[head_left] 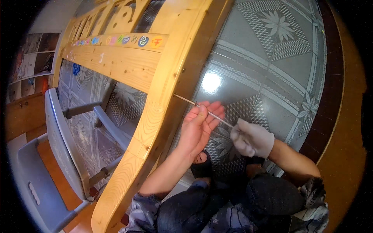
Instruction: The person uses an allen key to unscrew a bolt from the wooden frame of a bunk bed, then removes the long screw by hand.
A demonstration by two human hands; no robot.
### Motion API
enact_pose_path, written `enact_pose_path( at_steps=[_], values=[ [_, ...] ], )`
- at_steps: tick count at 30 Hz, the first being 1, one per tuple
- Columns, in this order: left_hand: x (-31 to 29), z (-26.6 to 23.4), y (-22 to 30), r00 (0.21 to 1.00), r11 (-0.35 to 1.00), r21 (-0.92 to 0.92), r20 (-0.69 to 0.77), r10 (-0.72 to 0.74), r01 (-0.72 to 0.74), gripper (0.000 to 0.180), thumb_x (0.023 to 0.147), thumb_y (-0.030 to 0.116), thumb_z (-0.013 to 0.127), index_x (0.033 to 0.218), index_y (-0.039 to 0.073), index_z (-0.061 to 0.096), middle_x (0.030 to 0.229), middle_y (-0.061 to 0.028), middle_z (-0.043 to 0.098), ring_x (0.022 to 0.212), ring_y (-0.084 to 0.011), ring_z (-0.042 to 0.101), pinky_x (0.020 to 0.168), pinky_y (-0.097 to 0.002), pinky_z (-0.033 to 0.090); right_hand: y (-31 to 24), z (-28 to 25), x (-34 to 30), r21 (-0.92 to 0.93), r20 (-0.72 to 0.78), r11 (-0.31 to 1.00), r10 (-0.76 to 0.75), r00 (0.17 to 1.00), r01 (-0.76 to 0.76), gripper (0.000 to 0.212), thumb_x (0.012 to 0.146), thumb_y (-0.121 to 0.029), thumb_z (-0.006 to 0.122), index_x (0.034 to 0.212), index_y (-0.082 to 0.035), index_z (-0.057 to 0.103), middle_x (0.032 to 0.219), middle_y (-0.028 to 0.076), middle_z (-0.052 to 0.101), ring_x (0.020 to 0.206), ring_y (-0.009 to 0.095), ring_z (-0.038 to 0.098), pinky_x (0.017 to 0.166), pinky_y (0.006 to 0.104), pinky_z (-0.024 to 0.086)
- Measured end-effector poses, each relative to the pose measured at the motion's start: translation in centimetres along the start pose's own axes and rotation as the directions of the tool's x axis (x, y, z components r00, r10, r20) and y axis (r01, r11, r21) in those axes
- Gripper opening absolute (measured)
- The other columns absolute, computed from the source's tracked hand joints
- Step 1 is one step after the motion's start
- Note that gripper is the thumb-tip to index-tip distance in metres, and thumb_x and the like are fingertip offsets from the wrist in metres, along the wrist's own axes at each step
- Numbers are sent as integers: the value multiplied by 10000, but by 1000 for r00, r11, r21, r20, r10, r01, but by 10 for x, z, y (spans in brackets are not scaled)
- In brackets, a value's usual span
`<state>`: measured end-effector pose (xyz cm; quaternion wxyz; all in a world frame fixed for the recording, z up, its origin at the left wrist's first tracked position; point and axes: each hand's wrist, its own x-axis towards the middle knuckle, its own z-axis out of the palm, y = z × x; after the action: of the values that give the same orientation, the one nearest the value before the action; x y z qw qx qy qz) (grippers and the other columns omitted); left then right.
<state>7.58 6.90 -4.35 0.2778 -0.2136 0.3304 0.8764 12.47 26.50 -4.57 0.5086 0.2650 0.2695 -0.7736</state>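
A long thin bolt (185,99) sticks out of the side of a pale wooden post (159,93). At its outer end, the head meets a straight metal tool shaft (220,119). My bare left hand (198,122) pinches around this junction, thumb on the shaft and the other fingers loosely curved behind. My right hand (250,138), in a white glove, is closed around the shaft's other end. The glove hides that end, so the tool's exact kind cannot be told. Bolt and shaft run nearly in one line.
The post belongs to a wooden bed-like frame with a slatted panel (116,58) and colourful stickers. A grey folding chair (66,143) stands left behind it. Patterned grey tiles (248,73) cover the floor, with a dark border (334,77) at right. Shelves (33,62) stand far left.
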Motion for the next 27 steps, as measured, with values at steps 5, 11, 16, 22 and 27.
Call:
enact_pose_path(
  at_steps=[5, 11, 16, 22, 27],
  values=[
    [-1, -1, 4, 1000, 1000, 6, -10, -25, 25, 183, 920, 181, 462, 1035, 43, 498, 1089, -151, 556, 1031, -272, 549, 910, -409, 458, -6, 29, -8, -596, -172, 749, -471, 865, 290, 242, 863, -266, 529, 714, -77, 496, 545, 42, 471, 445, 175, 460, 407, 274, 360],
    [5, -3, 4, 1000, 1000, 30, -20, -7, 7, 167, 921, 182, 459, 1022, 56, 501, 1120, -144, 544, 1050, -265, 539, 909, -417, 460, -10, 9, 2, -913, 407, -371, -802, 437, 170, 290, 812, -364, 565, 786, -76, 554, 621, 74, 566, 516, 216, 542, 467, 327, 433],
    [3, -5, 4, 1000, 1000, -5, -14, -18, 18, 166, 921, 186, 455, 1018, 61, 503, 1136, -141, 537, 1059, -259, 536, 916, -417, 456, -16, 5, -8, -386, -198, 881, -368, 909, 273, 473, 878, -525, 396, 844, -85, 566, 596, 50, 551, 467, 158, 512, 399, 285, 385],
    [2, -3, 7, 1000, 1000, -17, 18, -24, 24, 172, 925, 187, 447, 1031, 64, 503, 1133, -141, 539, 1055, -246, 540, 917, -410, 457, -12, 4, -5, 138, 283, 990, -50, 958, 11, 386, 883, -446, 442, 791, -82, 530, 531, 12, 457, 444, 102, 431, 387, 256, 325],
    [2, 2, 15, 999, 996, -87, -35, -6, 3, 180, 930, 202, 439, 1023, 63, 505, 1089, -132, 562, 1015, -238, 560, 901, -409, 466, -4, 24, -1, -968, 207, -63, -749, 630, 244, 239, 803, -252, 579, 695, -66, 475, 540, 67, 420, 498, 193, 483, 465, 340, 391]
  ],
)
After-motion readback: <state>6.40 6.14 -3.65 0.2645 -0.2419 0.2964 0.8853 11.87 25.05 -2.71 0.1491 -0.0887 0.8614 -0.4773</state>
